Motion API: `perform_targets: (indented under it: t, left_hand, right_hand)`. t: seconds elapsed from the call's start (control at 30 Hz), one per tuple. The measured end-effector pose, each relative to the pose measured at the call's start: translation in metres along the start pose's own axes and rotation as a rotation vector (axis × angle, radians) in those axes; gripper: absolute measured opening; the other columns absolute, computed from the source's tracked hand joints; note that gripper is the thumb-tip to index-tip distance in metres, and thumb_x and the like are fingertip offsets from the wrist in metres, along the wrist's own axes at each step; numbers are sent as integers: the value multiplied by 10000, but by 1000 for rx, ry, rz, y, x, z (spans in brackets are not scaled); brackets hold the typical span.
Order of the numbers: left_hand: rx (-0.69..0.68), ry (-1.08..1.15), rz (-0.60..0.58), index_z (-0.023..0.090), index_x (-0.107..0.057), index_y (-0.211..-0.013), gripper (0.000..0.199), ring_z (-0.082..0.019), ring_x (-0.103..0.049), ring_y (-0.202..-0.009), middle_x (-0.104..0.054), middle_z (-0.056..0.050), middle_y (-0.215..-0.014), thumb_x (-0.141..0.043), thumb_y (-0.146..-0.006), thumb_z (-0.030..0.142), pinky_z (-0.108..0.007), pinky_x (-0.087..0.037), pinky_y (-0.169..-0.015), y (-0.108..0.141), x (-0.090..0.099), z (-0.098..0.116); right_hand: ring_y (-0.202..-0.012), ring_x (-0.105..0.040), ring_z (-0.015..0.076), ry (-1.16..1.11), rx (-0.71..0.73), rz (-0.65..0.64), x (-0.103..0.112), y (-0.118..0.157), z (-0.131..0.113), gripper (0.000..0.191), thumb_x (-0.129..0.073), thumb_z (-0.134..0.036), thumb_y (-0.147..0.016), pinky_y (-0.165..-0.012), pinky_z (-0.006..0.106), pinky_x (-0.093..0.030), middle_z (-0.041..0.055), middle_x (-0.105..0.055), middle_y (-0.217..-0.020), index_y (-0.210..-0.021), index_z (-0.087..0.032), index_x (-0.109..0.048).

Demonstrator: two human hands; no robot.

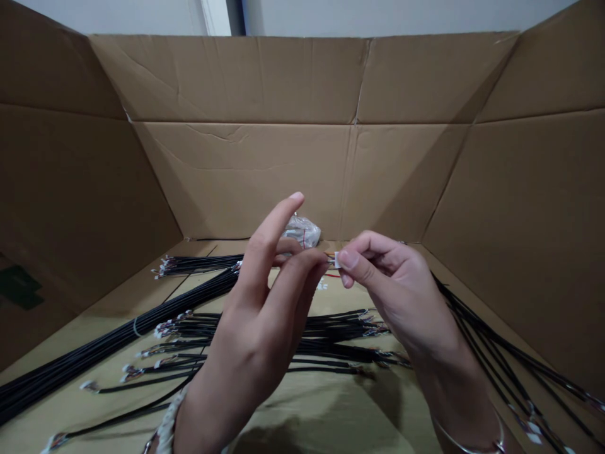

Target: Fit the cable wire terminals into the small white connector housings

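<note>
My right hand [401, 287] pinches a small white plug connector [337, 260] between thumb and fingertips. Thin coloured wires [329, 257] run from the connector's left side into the fingertips of my left hand [265, 315], which is closed on them with one finger raised. Both hands meet above the middle of the cardboard surface. Below them lie several short black cables [331, 347] with white connectors at their left ends [165, 328] and bare wire ends at the right. My left hand covers part of these cables.
Tall cardboard walls [246, 170] stand at the back and both sides. A tied bundle of long black cables [113, 340] lies at left, another group [198, 263] behind it. More black cables [501, 353] lie along the right. A clear plastic bag [307, 232] sits by the back wall.
</note>
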State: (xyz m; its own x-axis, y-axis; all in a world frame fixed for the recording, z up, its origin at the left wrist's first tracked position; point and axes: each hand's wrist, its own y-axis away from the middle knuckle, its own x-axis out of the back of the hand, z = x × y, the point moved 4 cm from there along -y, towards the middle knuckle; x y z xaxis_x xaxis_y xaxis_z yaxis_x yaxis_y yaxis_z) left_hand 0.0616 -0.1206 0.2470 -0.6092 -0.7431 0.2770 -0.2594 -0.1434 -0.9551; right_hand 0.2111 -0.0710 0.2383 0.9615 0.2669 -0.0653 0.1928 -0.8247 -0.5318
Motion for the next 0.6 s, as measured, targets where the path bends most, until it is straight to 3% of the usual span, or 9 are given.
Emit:
perform_targets:
  t: [0.33, 0.6]
  left_hand:
    - [-3, 68, 39, 116, -698, -1002, 103, -106, -656, -867, -636, -161, -1395, -663, -962, 27, -252, -570, -842, 0, -2, -5]
    - [-54, 4, 32, 239, -741, -1080, 339, -122, -654, -818, -692, 8, -1174, -678, -902, -42, -262, -600, -768, -3, 3, 4]
  right_hand:
    - [-570, -490, 93, 209, 51, 92, -1, 4, -6, 211, -760, -277, -890, -544, 214, -422, -63, -602, -610, -704, -221, -678]
    - [-569, -490, 107, 219, 2, 81, -3, 9, -11, 262, -770, -314, -891, -526, 235, -403, -42, -622, -606, -667, -217, -675]
